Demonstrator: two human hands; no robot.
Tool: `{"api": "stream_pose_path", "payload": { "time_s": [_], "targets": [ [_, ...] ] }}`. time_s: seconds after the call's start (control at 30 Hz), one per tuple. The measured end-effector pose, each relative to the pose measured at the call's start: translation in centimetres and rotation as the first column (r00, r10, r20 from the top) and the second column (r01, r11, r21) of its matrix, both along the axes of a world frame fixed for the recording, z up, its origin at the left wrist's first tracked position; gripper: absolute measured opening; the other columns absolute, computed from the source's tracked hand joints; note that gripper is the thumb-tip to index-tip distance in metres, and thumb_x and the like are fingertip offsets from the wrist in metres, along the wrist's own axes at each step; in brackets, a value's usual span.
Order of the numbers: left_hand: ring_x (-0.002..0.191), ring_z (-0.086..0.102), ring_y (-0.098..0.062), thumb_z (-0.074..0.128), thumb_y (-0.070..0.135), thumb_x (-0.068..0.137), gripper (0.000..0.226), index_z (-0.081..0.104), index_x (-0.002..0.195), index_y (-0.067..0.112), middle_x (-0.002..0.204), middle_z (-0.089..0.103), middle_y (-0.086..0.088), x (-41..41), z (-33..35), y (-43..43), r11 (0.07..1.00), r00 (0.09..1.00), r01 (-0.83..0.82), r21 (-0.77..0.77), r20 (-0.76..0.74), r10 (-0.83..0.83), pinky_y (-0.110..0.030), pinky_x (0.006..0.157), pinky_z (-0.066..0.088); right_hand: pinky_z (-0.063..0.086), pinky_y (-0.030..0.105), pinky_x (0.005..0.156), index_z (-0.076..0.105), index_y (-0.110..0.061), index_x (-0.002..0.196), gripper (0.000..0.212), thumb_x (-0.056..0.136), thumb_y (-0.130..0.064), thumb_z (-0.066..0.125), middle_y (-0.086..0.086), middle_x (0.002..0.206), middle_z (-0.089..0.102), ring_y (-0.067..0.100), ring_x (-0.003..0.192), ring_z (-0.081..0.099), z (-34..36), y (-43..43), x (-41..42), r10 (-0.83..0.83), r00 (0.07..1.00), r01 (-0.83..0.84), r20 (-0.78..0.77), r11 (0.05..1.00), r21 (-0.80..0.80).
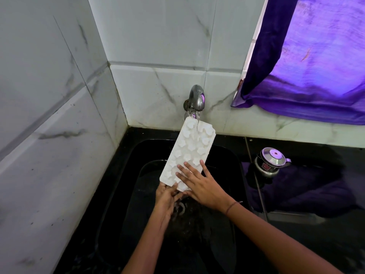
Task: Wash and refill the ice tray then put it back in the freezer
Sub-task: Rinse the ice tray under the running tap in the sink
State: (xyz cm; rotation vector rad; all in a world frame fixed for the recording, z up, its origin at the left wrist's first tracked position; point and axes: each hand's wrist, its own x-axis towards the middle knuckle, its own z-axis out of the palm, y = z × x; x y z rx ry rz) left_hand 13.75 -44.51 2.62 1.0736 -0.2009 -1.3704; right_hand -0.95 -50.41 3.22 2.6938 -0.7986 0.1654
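A white ice tray with flower-shaped moulds is held tilted over the black sink, its far end under the running steel tap. Water streams onto the tray's top and runs off its near end. My left hand grips the tray's near edge from below. My right hand lies flat on the tray's lower moulds, fingers spread.
White marble-look tiles form the corner wall on the left and behind the tap. A black counter extends right of the sink, with a small steel kettle standing on it. A purple curtain hangs at the upper right.
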Motion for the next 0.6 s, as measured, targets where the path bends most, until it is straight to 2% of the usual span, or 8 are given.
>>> {"api": "stream_pose_path", "payload": {
  "time_s": [0.17,0.3,0.4,0.5,0.6],
  "targets": [
    [0.087,0.064,-0.026,0.050,-0.007,0.089,0.036,0.050,0.123,0.005,0.101,0.064,-0.011,-1.0,-0.4,0.2,0.999,0.999,-0.039,0.021,-0.028,0.040,-0.037,0.069,0.058,0.016,0.056,0.111,0.037,-0.032,0.142,0.054,0.095,-0.057,0.029,0.009,0.152,0.033,0.031,0.142,0.022,0.7,-0.9,-1.4,-0.082,0.993,0.080,0.079,0.996,0.035],
    [0.085,0.065,-0.023,0.050,-0.007,0.088,0.034,0.052,0.119,0.008,0.106,0.063,-0.011,-1.6,-0.5,0.4,0.996,0.993,-0.085,0.025,-0.078,0.086,-0.033,0.061,0.059,0.017,0.052,0.112,0.048,-0.023,0.135,0.053,0.095,-0.053,0.030,0.007,0.146,0.043,0.029,0.138,0.026,0.2,0.0,-1.3,-0.040,0.998,0.040,0.039,0.999,-0.016],
    [0.086,0.064,-0.025,0.050,-0.007,0.089,0.034,0.051,0.120,0.007,0.108,0.062,-0.013,-1.8,-1.0,0.6,0.992,0.989,-0.115,0.055,-0.088,0.120,-0.032,0.059,0.059,0.019,0.053,0.111,0.051,-0.028,0.127,0.048,0.093,-0.057,0.032,0.008,0.145,0.044,0.031,0.138,0.026,0.2,-0.4,-1.7,-0.101,0.987,0.100,0.128,0.995,0.013],
    [0.086,0.065,-0.027,0.050,-0.007,0.089,0.036,0.050,0.123,0.006,0.108,0.063,-0.015,-1.9,-1.2,1.0,0.988,0.985,-0.132,0.079,-0.099,0.140,-0.030,0.055,0.058,0.020,0.052,0.110,0.055,-0.028,0.122,0.046,0.093,-0.056,0.033,0.008,0.143,0.046,0.031,0.136,0.029,-0.6,-0.1,-1.5,-0.021,0.998,0.021,0.062,1.000,0.005],
    [0.073,0.070,-0.022,0.051,-0.006,0.089,0.028,0.053,0.113,0.008,0.097,0.069,-0.011,-2.0,-1.2,1.5,0.986,0.985,-0.129,0.110,-0.099,0.140,-0.028,0.052,0.057,0.020,0.053,0.109,0.058,-0.032,0.119,0.044,0.094,-0.056,0.031,0.007,0.142,0.048,0.031,0.134,0.036,-0.1,-0.7,-1.4,-0.074,0.994,0.072,0.082,0.997,0.029]
  ]
}}
